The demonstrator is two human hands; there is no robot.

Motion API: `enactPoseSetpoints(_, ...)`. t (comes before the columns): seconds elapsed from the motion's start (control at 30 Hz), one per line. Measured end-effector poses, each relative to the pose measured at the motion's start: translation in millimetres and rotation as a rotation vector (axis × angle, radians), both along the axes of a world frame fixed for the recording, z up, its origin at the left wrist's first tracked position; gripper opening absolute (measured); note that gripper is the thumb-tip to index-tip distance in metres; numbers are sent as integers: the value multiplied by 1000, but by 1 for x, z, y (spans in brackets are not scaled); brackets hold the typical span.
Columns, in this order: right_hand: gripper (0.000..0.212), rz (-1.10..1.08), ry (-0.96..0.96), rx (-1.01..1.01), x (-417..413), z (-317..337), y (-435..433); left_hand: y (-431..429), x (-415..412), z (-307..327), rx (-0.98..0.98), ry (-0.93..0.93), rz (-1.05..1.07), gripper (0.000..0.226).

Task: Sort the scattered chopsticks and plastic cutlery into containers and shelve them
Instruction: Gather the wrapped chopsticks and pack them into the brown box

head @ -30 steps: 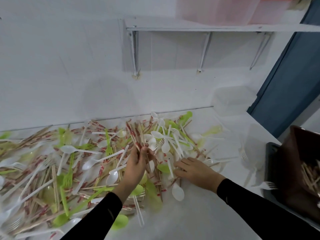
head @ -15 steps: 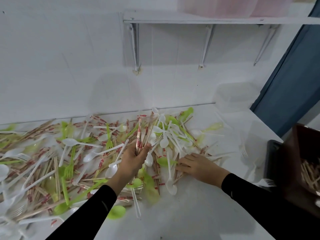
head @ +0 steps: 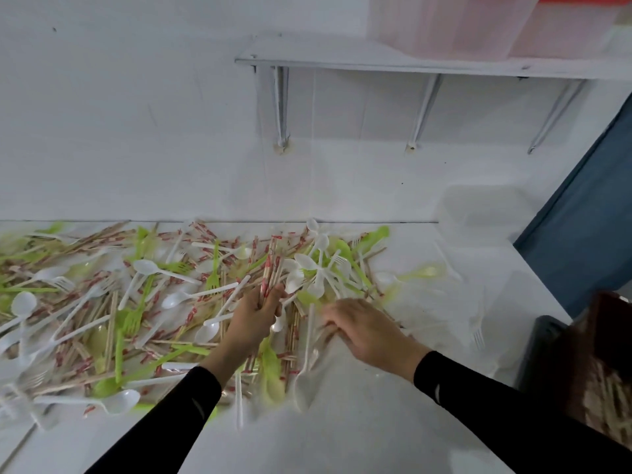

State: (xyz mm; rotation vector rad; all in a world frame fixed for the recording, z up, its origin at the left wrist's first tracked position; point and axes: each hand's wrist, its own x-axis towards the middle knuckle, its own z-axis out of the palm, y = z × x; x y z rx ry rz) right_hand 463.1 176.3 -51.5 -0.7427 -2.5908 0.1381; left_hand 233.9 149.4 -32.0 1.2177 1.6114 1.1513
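A wide heap of wooden chopsticks with red-printed wrappers, white plastic spoons and forks and green cutlery covers the white table. My left hand grips a bundle of chopsticks that stands up out of the heap. My right hand lies palm down at the heap's right edge, its fingers curled over chopsticks there; motion blur hides whether they hold any. A dark brown container with chopsticks inside stands at the right edge.
A clear plastic tub sits at the table's back right against the wall. A white wall shelf carries pinkish translucent bins. A dark blue panel stands on the right. A black tray lies under the brown container.
My left hand has swung its chopstick bundle more upright. My right hand has drawn slightly back toward me along the heap's edge. The view has tilted.
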Motion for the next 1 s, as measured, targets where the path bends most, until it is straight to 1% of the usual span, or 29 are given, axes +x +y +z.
enactPoseSetpoints(0.07, 16, -73, 201, -178, 3, 17, 5, 4, 8, 3, -3, -5, 18, 32)
enactPoseSetpoints(0.13, 17, -149, 354, -338, 6, 34, 11, 10, 16, 6, -6, -19, 29, 31)
enactPoseSetpoints(0.17, 14, -178, 436, -402, 5, 44, 13, 13, 18, 7, -7, -31, 31, 31)
enactPoseSetpoints(0.27, 10, -320, 756, -482, 15, 69, 34, 21, 26, 7, 34, -67, 28, 34)
enactPoseSetpoints(0.33, 11, -437, 882, -593, 29, 79, 54, 26, 33, 7, 56, -112, 58, 34)
enactPoseSetpoints(0.37, 13, -501, 877, -673, 37, 80, 64, 30, 36, 6, 63, -118, 73, 34)
enactPoseSetpoints(0.4, 18, -564, 819, -768, 45, 78, 72, 34, 40, 6, 70, -99, 81, 33)
enactPoseSetpoints(0.47, 29, -675, 605, -928, 55, 69, 79, 40, 46, 4, 86, -9, 67, 36)
enactPoseSetpoints(0.5, 28, -717, 474, -961, 60, 62, 80, 44, 51, 3, 90, 33, 48, 39)
enactPoseSetpoints(0.57, 27, -746, 255, -1006, 65, 45, 79, 52, 64, 3, 73, 84, 18, 40)
enactPoseSetpoints(0.63, 34, -733, 86, -1049, 67, 31, 74, 59, 77, 4, 43, 105, -21, 39)
enactPoseSetpoints(0.67, 34, -713, 6, -1049, 67, 26, 72, 61, 85, 4, 27, 100, -41, 37)
enactPoseSetpoints(0.77, 24, -656, -159, -983, 67, 23, 69, 65, 102, 3, 0, 50, -107, 27)
enactPoseSetpoints(0.8, 25, -668, -164, -965, 69, 25, 71, 66, 106, 2, -13, 28, -119, 24)
enactPoseSetpoints(0.87, 22, -737, -76, -971, 79, 35, 81, 70, 112, -1, -48, 6, -142, 20)
enactPoseSetpoints(0.9, 21, -773, -13, -981, 85, 41, 87, 72, 114, -3, -53, 39, -154, 19)
enactPoseSetpoints(1.0, 19, -841, 96, -952, 110, 56, 104, 80, 116, -10, -19, 261, -216, 19)
